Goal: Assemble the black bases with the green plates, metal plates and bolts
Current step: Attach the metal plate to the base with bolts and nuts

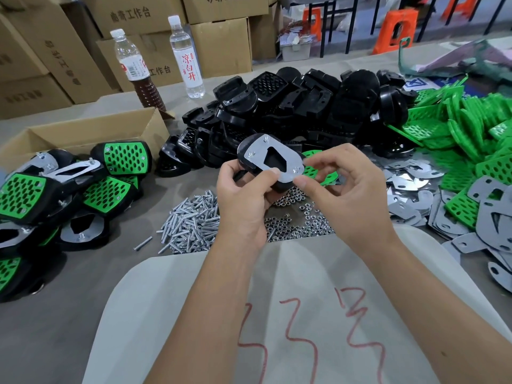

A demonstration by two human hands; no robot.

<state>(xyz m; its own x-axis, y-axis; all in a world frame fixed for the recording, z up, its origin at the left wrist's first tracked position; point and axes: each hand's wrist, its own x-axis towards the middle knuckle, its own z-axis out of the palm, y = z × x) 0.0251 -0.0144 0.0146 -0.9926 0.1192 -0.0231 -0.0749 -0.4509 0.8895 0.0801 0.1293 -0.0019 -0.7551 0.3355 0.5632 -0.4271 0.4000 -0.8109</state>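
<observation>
View from a head camera, looking down at a worktable [83,286] covered in parts, with two bare forearms reaching in from the bottom edge.

At 9 o'clock lies a heap of finished units [63,187], black with green perforated faces or metal undersides showing. Behind it, toward 10 o'clock, sits an open carton [91,134]. At 11 o'clock stand two bottles: one [135,67] with dark liquid low down, one [186,58] clear with red characters on its label. Stacked cardboard boxes [63,51] fill the background there.

Just left of centre, at 7 o'clock from the hands, is a pile of bolts [191,220], and beside it, under the hands, a spread of small nuts [299,217].

At centre, the left hand [243,200] grips a black base [249,151] from below, thumb curled over its near edge. A metal plate [273,156] lies on top of the base, with bolt ends poking up through its corners. The right hand [346,187] comes in from 3 o'clock, its thumb and forefinger pinching at the plate's near right corner (whether a nut sits between them cannot be told). Behind the fingers a green plate [321,173] shows.

At 12 o'clock rises a large pile of loose bases [304,101]. At 2 o'clock, green plates [457,120] are heaped; at 3 to 4 o'clock lie loose metal plates [415,187].

A pale cloth [277,314] with red marks lies under the forearms at 6 o'clock.
</observation>
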